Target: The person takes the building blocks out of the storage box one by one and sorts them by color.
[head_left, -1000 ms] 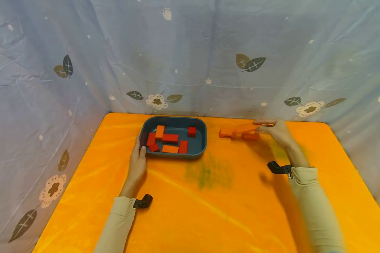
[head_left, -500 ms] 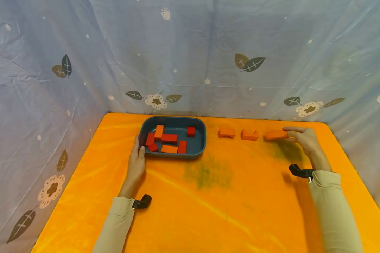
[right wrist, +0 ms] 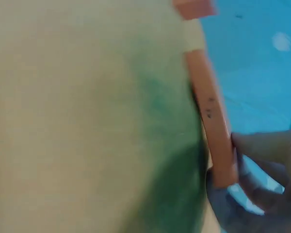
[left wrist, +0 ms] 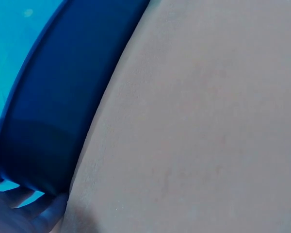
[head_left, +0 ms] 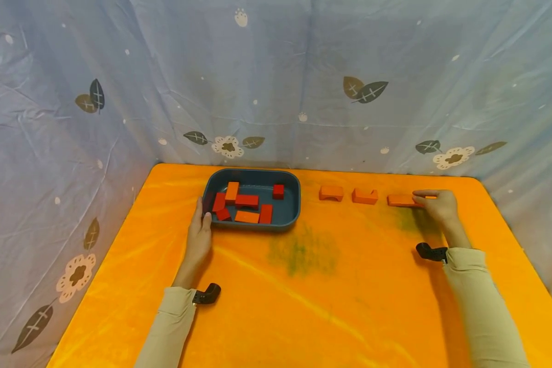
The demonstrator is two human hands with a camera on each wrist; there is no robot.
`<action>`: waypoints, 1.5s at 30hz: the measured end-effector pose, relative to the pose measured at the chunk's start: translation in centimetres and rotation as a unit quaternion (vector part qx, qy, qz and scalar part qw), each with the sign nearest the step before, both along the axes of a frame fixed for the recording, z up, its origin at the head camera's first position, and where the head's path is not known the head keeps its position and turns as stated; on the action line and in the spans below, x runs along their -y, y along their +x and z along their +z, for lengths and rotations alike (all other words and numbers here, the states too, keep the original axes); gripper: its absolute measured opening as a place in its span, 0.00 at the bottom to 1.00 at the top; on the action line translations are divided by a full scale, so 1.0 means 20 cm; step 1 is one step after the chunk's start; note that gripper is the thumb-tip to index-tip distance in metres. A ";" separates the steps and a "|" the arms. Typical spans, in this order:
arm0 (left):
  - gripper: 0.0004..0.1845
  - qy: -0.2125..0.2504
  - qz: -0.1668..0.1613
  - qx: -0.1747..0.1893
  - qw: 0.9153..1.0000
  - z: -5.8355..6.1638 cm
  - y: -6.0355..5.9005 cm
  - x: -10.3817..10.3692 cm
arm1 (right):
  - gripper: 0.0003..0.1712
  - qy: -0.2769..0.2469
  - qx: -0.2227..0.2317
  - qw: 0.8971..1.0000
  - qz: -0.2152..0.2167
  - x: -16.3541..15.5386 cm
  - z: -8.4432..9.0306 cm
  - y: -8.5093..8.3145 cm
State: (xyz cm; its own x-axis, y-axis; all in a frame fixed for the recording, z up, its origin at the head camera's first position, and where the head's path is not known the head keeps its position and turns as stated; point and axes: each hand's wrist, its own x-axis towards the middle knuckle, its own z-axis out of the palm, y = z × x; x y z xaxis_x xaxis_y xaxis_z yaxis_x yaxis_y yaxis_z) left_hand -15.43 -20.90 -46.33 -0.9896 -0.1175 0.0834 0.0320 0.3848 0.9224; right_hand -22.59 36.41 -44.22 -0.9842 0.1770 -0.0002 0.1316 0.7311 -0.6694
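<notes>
Fingers of the right hand (head_left: 437,205) pinch the end of a flat orange plank (head_left: 402,200), which lies low on the orange bench (head_left: 303,306) near its far edge. The right wrist view shows the same plank (right wrist: 211,121) edge-on, with a fingertip and thumb closed on its near end. Left of the plank, in a row and apart from each other, sit an orange notched block (head_left: 365,196) and an orange arch block (head_left: 330,192).

The left hand (head_left: 200,232) rests on the bench against the near left corner of a dark blue tray (head_left: 294,204), its fingers laid straight along the tray's wall and its thumb on the rim. The left wrist view shows only that blue wall (left wrist: 53,111) close up, with the fingers below it. Inside the tray lie several red and orange blocks (head_left: 247,201), loosely heaped.

A pale blue cloth with leaf and flower prints (head_left: 276,87) hangs behind and at the sides of the bench.
</notes>
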 end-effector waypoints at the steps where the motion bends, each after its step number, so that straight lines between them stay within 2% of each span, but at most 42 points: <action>1: 0.31 0.001 -0.001 0.002 1.000 0.00 0.00 0.00 | 0.23 0.027 -0.013 1.000 -0.005 0.01 0.00 0.00; 3: 0.31 0.006 -0.005 0.006 1.000 0.00 -0.01 -0.01 | 0.21 0.065 -0.037 0.997 -0.017 0.02 0.00 0.01; 6: 0.31 0.011 -0.016 0.002 1.000 0.01 -0.02 -0.01 | 0.18 0.094 -0.065 0.993 -0.032 0.02 0.01 0.01; 10: 0.31 0.012 -0.012 -0.014 1.000 0.00 -0.01 0.00 | 0.17 0.096 -0.061 0.993 -0.021 0.04 0.00 0.00; 15: 0.31 0.012 -0.011 -0.014 1.000 -0.01 0.00 0.02 | 0.17 0.103 -0.054 0.993 -0.007 0.08 0.00 -0.01; 19: 0.31 0.010 -0.015 -0.013 1.000 -0.01 0.00 0.02 | 0.17 0.097 -0.097 0.990 0.011 0.19 0.05 0.00; 21: 0.31 0.010 -0.013 -0.014 1.000 -0.01 0.00 0.02 | 0.16 0.083 -0.119 0.989 0.041 0.29 0.11 0.00; 23: 0.31 0.008 -0.009 -0.016 1.000 -0.01 0.00 0.02 | 0.15 0.068 -0.136 0.984 0.090 0.42 0.16 -0.02; 27: 0.31 0.003 -0.011 -0.017 1.000 -0.01 0.00 0.02 | 0.15 0.040 -0.130 0.973 0.185 0.68 0.26 -0.03; 30: 0.31 0.004 -0.017 -0.017 1.000 -0.01 0.00 0.03 | 0.15 0.039 -0.114 0.965 0.233 0.87 0.30 -0.02; 34: 0.32 0.005 -0.018 -0.014 1.000 -0.01 0.00 0.02 | 0.16 0.035 -0.082 0.955 0.282 1.10 0.32 0.00; 37: 0.31 0.005 -0.016 -0.017 1.000 -0.01 0.00 0.02 | 0.17 0.028 -0.055 0.943 0.326 1.27 0.32 0.00; 41: 0.31 0.004 -0.011 -0.018 1.000 -0.01 0.00 0.02 | 0.21 0.038 -0.026 0.921 0.387 1.48 0.30 0.00; 45: 0.31 0.004 -0.008 -0.012 1.000 -0.01 -0.01 0.02 | 0.23 0.065 -0.007 0.900 0.431 1.66 0.26 -0.02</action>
